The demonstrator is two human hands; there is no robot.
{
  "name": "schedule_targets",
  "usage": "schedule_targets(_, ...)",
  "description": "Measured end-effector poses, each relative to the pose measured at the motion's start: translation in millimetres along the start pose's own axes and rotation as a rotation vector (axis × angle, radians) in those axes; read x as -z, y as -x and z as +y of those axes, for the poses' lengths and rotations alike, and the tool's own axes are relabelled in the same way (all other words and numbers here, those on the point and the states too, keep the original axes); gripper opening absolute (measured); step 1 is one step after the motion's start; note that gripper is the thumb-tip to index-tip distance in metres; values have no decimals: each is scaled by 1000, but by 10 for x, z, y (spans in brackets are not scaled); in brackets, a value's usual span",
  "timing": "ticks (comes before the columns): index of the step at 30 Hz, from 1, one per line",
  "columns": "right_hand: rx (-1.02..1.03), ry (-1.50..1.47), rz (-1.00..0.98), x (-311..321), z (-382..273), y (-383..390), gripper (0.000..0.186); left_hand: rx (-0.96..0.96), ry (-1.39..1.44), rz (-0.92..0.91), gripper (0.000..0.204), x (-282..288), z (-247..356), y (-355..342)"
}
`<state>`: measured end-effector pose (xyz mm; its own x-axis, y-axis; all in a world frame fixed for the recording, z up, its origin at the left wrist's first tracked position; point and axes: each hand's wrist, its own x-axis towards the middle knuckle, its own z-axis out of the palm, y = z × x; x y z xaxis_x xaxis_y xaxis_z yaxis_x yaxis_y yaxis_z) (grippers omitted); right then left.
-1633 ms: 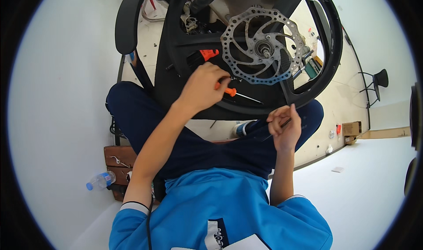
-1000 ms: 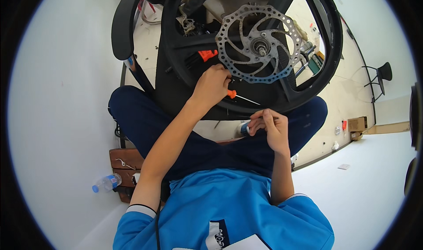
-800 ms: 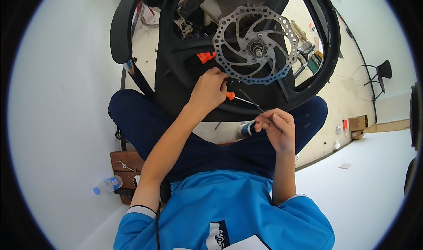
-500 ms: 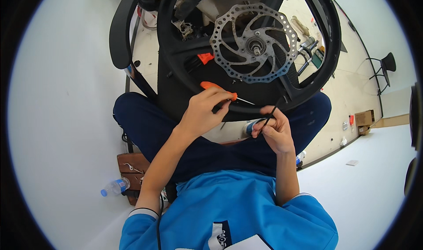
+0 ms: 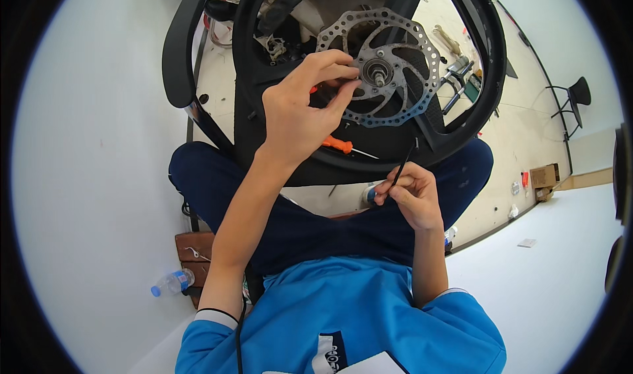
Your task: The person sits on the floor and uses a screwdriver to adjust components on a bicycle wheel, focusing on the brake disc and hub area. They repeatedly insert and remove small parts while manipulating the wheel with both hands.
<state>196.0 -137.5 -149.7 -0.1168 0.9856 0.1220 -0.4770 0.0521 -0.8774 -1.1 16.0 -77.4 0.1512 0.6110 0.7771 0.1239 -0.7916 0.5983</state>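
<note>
A perforated silver brake disc (image 5: 422,37) is on the black spoked wheel (image 5: 484,103), with a threaded axle (image 5: 379,78) at its centre. My left hand (image 5: 300,103) reaches over the disc, thumb and fingertips pinched together beside the hub. Whatever they pinch is too small or hidden to make out. My right hand (image 5: 417,196) grips a thin black hex key (image 5: 402,166), its tip pointing up toward the wheel rim. A small bolt (image 5: 417,142) shows near that tip; whether they touch I cannot tell. Below my left wrist lies an orange-handled screwdriver (image 5: 339,144).
Under the wheel is a black chair seat (image 5: 247,136) with an armrest (image 5: 179,51) at the left. Tools (image 5: 455,77) lie on the floor beyond the wheel's right side. A plastic bottle (image 5: 173,282) rests at lower left. Cardboard boxes (image 5: 546,176) and a black chair (image 5: 579,95) stand at right.
My left hand has let go of the screwdriver and moved up to the disc's hub. The wheel has shifted slightly left. My right hand keeps the hex key in nearly the same place.
</note>
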Motion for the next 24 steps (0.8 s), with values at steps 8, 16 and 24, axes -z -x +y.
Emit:
schedule_targets(8,3,19,-19,-6,-9,-30,18,-35,23,-28,34,-54,-73,41)
schedule_targets(16,1,36,-33,-68,-43,-59,18,-7,39,-20,31,-31,-53,44)
schedule_targets(24,-2,47,-41,-60,-19,-85,18,-7,-33,-17,33,-2,-20,19)
